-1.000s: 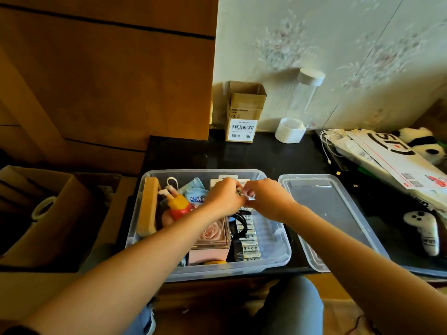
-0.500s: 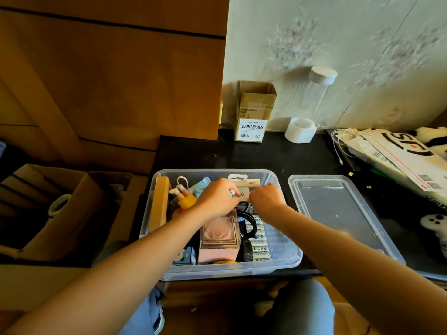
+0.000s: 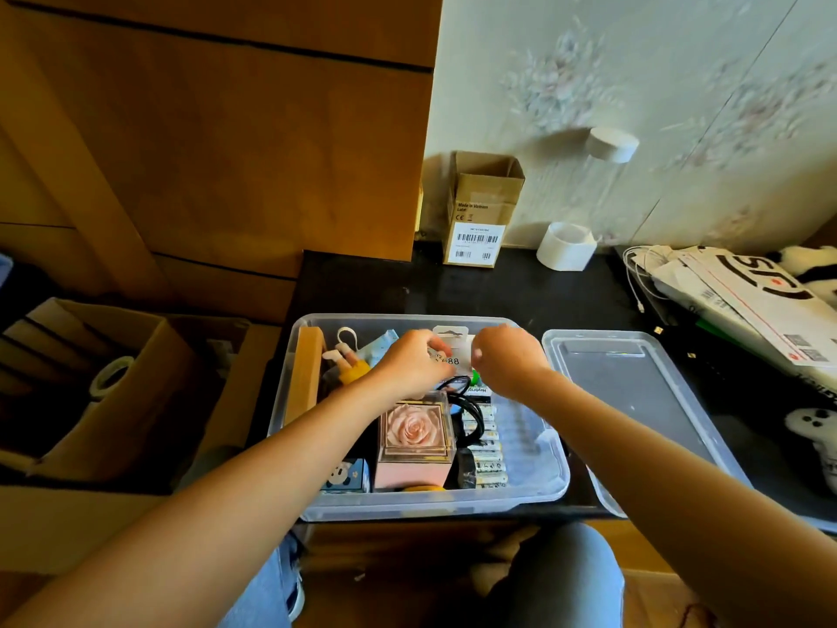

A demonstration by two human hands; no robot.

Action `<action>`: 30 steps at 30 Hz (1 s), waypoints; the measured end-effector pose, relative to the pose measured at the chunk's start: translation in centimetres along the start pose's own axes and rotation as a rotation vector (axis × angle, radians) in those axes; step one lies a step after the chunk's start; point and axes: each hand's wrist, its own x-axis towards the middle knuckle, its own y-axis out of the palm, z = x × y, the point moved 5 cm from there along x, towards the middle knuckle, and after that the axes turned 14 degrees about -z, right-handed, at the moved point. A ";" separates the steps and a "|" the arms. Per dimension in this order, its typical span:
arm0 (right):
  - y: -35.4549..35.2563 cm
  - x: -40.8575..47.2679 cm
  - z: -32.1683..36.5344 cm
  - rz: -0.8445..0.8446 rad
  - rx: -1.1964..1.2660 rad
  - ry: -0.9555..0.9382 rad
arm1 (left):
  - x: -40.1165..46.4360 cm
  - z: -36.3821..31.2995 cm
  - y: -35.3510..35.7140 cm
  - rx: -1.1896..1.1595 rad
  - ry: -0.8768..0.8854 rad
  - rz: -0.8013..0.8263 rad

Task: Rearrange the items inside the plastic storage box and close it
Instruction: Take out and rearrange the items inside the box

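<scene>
The clear plastic storage box (image 3: pixel 539 487) stands open on the black table, its lid (image 3: pixel 634 401) lying flat to the right. Inside are a pink rose in a clear case (image 3: pixel 414 430), a row of batteries (image 3: pixel 487 451), a black cable (image 3: pixel 466 401), a wooden block (image 3: pixel 305 373) at the left wall and a yellow-capped bottle (image 3: pixel 351 367). My left hand (image 3: pixel 410 362) and my right hand (image 3: pixel 505 360) are both over the far part of the box, each pinching an end of a small white packaged card (image 3: pixel 448 355) printed with numbers.
A small cardboard box with a barcode label (image 3: pixel 480 215), a clear cylinder with a white cap (image 3: pixel 604 174) and a white tape roll (image 3: pixel 566 246) stand at the wall. Papers and a white cable (image 3: pixel 743 305) lie at right, a white game controller (image 3: pixel 815 428) beyond the lid. An open carton (image 3: pixel 104 383) sits left.
Both hands have moved from the box's middle toward its far wall, carrying the small white card. The camera view has shifted left.
</scene>
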 end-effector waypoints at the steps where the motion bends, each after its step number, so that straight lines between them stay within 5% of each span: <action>1: -0.6 0.0 -0.2 -0.019 0.132 0.033 | 0.0 0.0 0.3 -0.026 -0.039 0.022; 5: -2.7 -1.4 -0.1 -0.036 0.551 0.044 | -0.3 -0.3 1.3 -0.084 -0.104 0.115; 15: -3.7 -2.8 -0.7 -0.167 0.623 -0.079 | -1.5 -1.7 2.0 -0.154 -0.030 0.280; 21: -3.5 -3.1 0.2 -0.135 0.198 -0.314 | -2.3 -1.5 2.6 -0.141 -0.021 0.391; 26: -2.3 -2.8 -0.8 0.000 -0.197 -0.259 | -1.3 0.0 2.1 -0.168 -0.152 0.241; 30: -0.2 -2.9 -0.4 0.104 -0.454 -0.280 | -1.2 0.2 1.2 -0.081 -0.097 0.192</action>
